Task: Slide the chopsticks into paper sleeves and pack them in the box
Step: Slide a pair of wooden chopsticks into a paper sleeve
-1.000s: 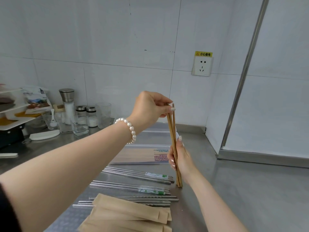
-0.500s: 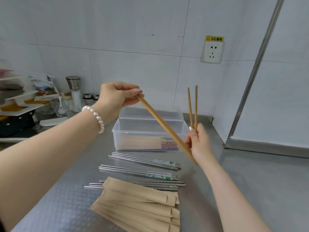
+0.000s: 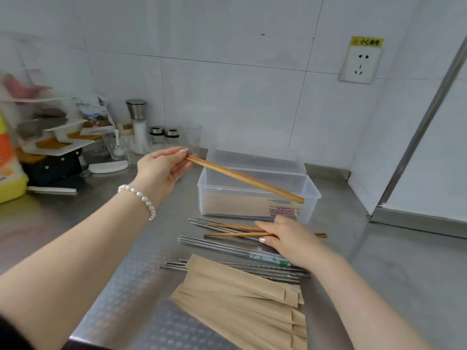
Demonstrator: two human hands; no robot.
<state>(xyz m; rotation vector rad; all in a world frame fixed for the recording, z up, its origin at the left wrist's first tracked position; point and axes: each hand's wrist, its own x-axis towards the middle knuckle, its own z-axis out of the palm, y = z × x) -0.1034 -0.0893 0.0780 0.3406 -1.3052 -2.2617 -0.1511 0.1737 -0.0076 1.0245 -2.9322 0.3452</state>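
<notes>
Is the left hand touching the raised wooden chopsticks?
Touching. The head view shows the left hand pinching the thin end of the raised wooden chopsticks between its fingertips, above the clear box.
</notes>
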